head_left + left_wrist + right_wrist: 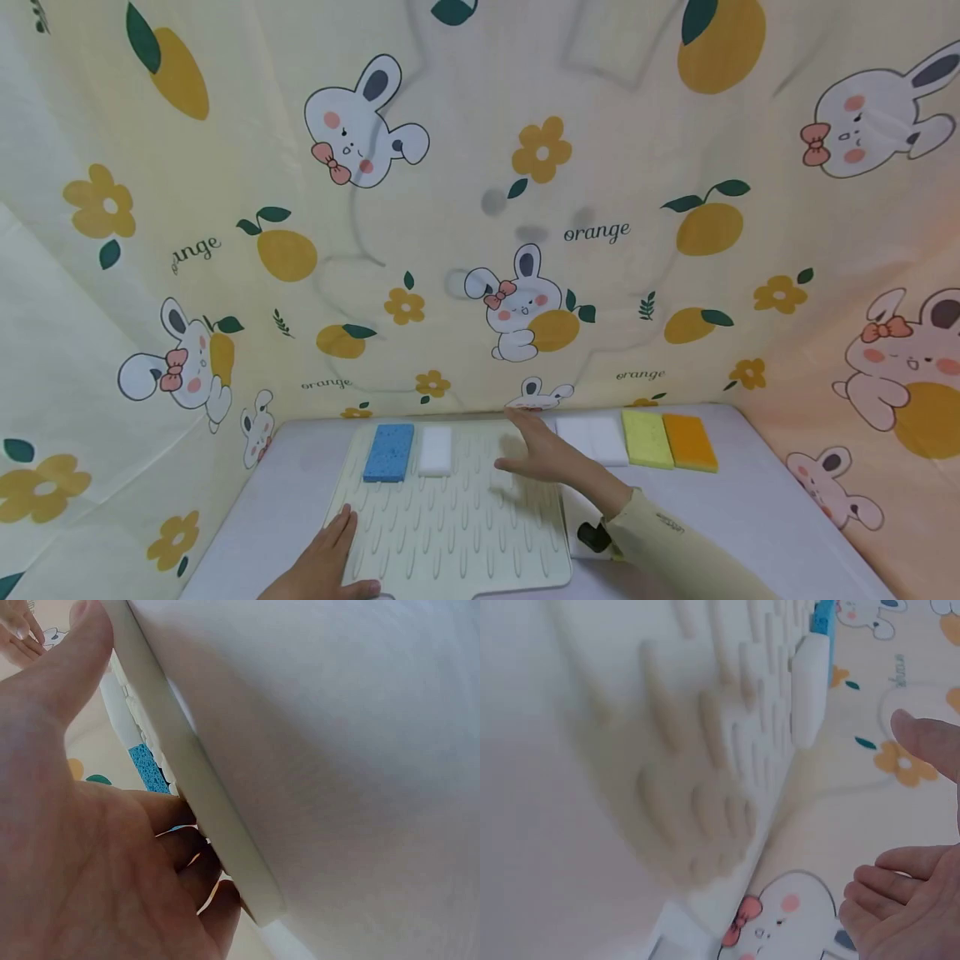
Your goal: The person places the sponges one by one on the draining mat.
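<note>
A: So, which step are we looking at?

B: Arranging sponges on the white mat (457, 521), I'd guess. Blue sponge (388, 453) and a white sponge (436, 451) sit side by side at its far end, left of centre in the frame.

A: And the hands?

B: Left hand (321, 557), bottom left: fingers against the mat's edge, thumb well apart, probably steadying it. Right hand (542, 450) is over the mat's far right part, thumb and fingers wide, nothing in it that I can see.

A: Other sponges?

B: Yellow sponge (647, 439) and orange sponge (691, 443), right side of the frame, by some white pieces (592, 440).

A: Next move calls for what?

B: Imo a light pinch, right thumb and fingers narrowing round one sponge while the left pins the mat.
</note>
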